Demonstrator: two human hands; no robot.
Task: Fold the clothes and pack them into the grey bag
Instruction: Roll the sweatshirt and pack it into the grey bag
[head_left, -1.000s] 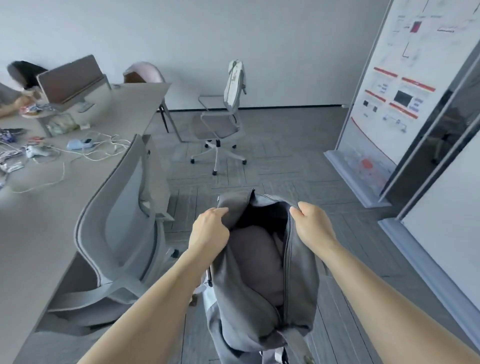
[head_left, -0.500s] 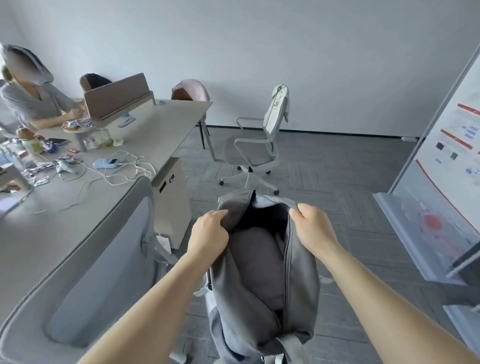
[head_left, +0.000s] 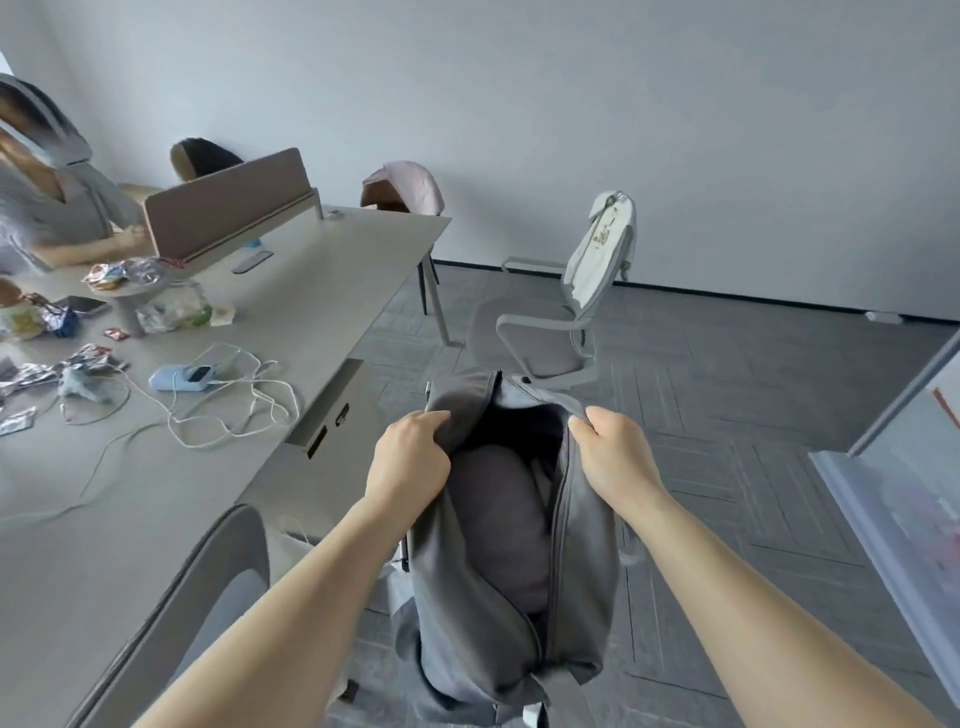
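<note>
The grey bag (head_left: 582, 587) hangs in front of me above the floor, its zip opening spread wide. My left hand (head_left: 410, 457) grips the left rim of the opening. My right hand (head_left: 613, 452) pinches the right rim. Inside lies a folded grey-brown garment (head_left: 498, 519), filling most of the bag. The bag's far end is dark and I cannot see into it.
A long grey desk (head_left: 291, 322) runs along my left, strewn with white cables (head_left: 228, 405), wrappers and a blue device. A grey chair back (head_left: 208, 623) stands close at lower left. An office chair (head_left: 566, 317) stands ahead. A person sits at the far left.
The view has swung left and up, showing more of the desk and the seated person. Both hands keep their hold on the bag's rims, and the bag stays open.
</note>
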